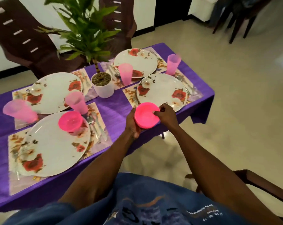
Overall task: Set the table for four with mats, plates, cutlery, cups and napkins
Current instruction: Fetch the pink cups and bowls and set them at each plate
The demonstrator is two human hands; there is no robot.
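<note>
Left hand [134, 122] cupping pink bowl stack [147, 114], right hand [166, 114] pinching its top rim. Nearest bare plate [163, 91] just beyond, at twelve o'clock, closer to right

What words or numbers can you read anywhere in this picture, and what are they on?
Blue shirt, small white print at lower right: upside down and blurred, too small to read.
Blue shirt, large dark lettering lower down: cut off and blurred, cannot be read.
Plates, cups, mats, pot, bowls: no words or numbers show.
</note>
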